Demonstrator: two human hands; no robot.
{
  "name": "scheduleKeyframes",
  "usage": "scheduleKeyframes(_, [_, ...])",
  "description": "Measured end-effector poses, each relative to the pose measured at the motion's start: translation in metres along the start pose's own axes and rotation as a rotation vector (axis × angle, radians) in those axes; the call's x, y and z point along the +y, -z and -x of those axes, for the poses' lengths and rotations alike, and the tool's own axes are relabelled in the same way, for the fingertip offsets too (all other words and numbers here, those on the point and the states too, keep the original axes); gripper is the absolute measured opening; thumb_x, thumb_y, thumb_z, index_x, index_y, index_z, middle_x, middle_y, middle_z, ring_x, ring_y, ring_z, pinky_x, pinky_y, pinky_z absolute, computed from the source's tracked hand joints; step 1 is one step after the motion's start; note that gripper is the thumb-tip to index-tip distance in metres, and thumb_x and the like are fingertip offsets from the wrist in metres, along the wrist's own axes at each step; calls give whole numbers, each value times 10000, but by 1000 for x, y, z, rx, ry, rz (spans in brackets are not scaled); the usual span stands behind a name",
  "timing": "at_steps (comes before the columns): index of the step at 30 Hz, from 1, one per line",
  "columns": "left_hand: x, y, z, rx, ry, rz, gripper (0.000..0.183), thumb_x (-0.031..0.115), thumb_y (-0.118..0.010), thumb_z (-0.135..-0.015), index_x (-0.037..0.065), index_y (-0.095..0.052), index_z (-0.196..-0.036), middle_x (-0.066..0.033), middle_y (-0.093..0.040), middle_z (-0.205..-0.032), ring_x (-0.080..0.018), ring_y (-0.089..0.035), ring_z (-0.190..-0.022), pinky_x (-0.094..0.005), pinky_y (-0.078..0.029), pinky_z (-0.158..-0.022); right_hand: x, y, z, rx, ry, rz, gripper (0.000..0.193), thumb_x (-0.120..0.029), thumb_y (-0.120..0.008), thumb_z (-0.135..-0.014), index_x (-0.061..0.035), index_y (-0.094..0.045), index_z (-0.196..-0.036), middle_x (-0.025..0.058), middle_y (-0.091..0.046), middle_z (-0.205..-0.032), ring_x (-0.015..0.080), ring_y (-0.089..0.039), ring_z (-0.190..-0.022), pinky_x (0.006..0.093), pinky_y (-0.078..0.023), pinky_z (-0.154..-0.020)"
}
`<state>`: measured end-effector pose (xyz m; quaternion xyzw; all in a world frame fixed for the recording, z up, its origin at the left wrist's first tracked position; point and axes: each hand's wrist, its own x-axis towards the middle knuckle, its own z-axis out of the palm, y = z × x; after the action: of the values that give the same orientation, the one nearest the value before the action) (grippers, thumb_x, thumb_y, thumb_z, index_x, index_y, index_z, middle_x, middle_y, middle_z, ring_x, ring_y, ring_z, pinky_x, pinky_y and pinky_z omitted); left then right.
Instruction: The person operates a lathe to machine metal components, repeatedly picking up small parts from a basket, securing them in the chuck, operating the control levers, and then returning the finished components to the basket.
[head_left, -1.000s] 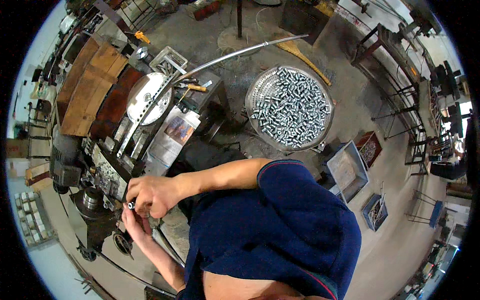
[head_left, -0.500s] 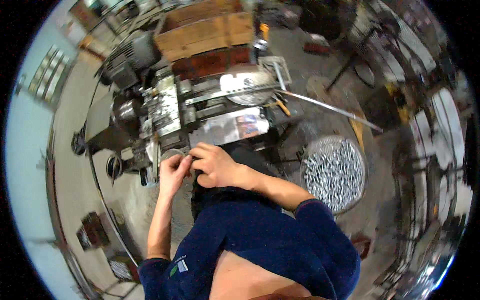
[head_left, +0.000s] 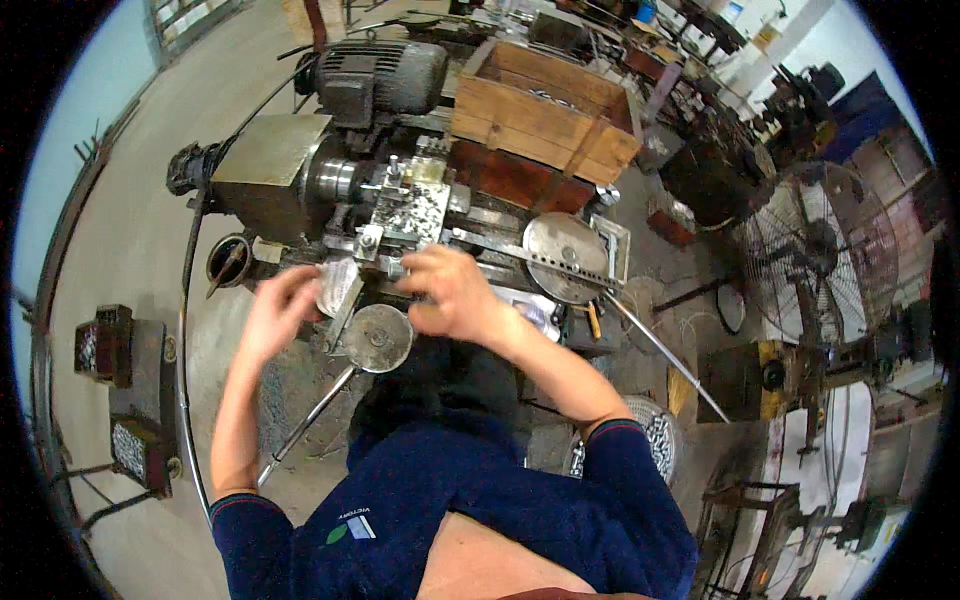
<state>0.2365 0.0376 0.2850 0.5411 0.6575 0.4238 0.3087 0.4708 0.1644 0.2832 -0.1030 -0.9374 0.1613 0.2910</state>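
My left hand (head_left: pixel 278 312) is raised beside a pale, flat piece (head_left: pixel 338 288) at the front of a small lathe-like machine (head_left: pixel 408 208). Its fingers are stretched out and apart, slightly blurred. The fingertips come close to the pale piece; whether they touch it I cannot tell. My right hand (head_left: pixel 452 292) is bent over the front of the machine, close to a small metal block (head_left: pixel 396 268). Motion smears its curled fingers, and anything between them is hidden. Below and between the hands sits a round metal disc (head_left: pixel 380 338) with a rod handle (head_left: pixel 308 425).
A larger disc (head_left: pixel 568 258) and long lever (head_left: pixel 668 355) extend right of the machine. Behind stand a motor (head_left: pixel 385 75) and a wooden crate (head_left: pixel 530 125). A basket of shiny metal parts (head_left: pixel 660 440) is by my right elbow; a large fan (head_left: pixel 820 250) stands farther right.
My hands were close together and have moved apart, the left one leftward and the right one rightward. The view has shifted, bringing more of the machine and the near disc into sight.
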Motion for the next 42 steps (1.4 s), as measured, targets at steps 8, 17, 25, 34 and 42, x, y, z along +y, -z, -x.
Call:
scheduleKeyframes(8, [-123, 165, 62, 473, 142, -903, 295, 113, -528, -824, 32, -543, -1107, -181, -619, -871, -338, -593, -805, -405, -464, -706, 77, -50, -135, -281, -128, 561, 219, -221, -622, -510, -51, -663, -643, 106, -627, -742, 273, -554, -837, 358, -452, -751])
scheduleKeyframes(17, [-179, 148, 108, 562, 406, -702, 531, 263, -650, -716, -7, -497, -1147, -197, -597, -784, -342, -588, -759, -408, -454, -661, 92, -85, -151, -423, -236, 559, 203, -228, -635, -562, -52, -668, -658, 146, -647, -769, 296, -583, -845, 344, -453, -809])
scheduleKeyframes(25, [-166, 160, 100, 487, 491, -543, 306, 194, -596, -684, 5, -539, -918, -206, -605, -812, -373, -581, -800, -445, -454, -702, 105, -97, -149, -222, -111, 470, 218, -191, -618, -497, -8, -626, -615, 154, -614, -754, 314, -561, -797, 369, -463, -760])
scheduleKeyframes(34, [-221, 270, 96, 371, 573, -1256, 135, 73, -525, -712, 28, -565, -833, -171, -611, -765, -319, -608, -775, -433, -479, -679, 102, -84, -150, -187, -68, 399, 219, -183, -623, -513, -13, -638, -652, 129, -598, -736, 311, -545, -803, 388, -466, -728])
scheduleKeyframes(42, [-236, 272, 78, 545, 560, -1174, 223, 81, -510, -734, 40, -590, -938, -182, -609, -884, -327, -590, -871, -426, -464, -752, 82, -60, -133, -73, 44, 322, 347, -175, -646, -493, -19, -652, -802, 121, -571, -920, 302, -502, -936, 393, -393, -897])
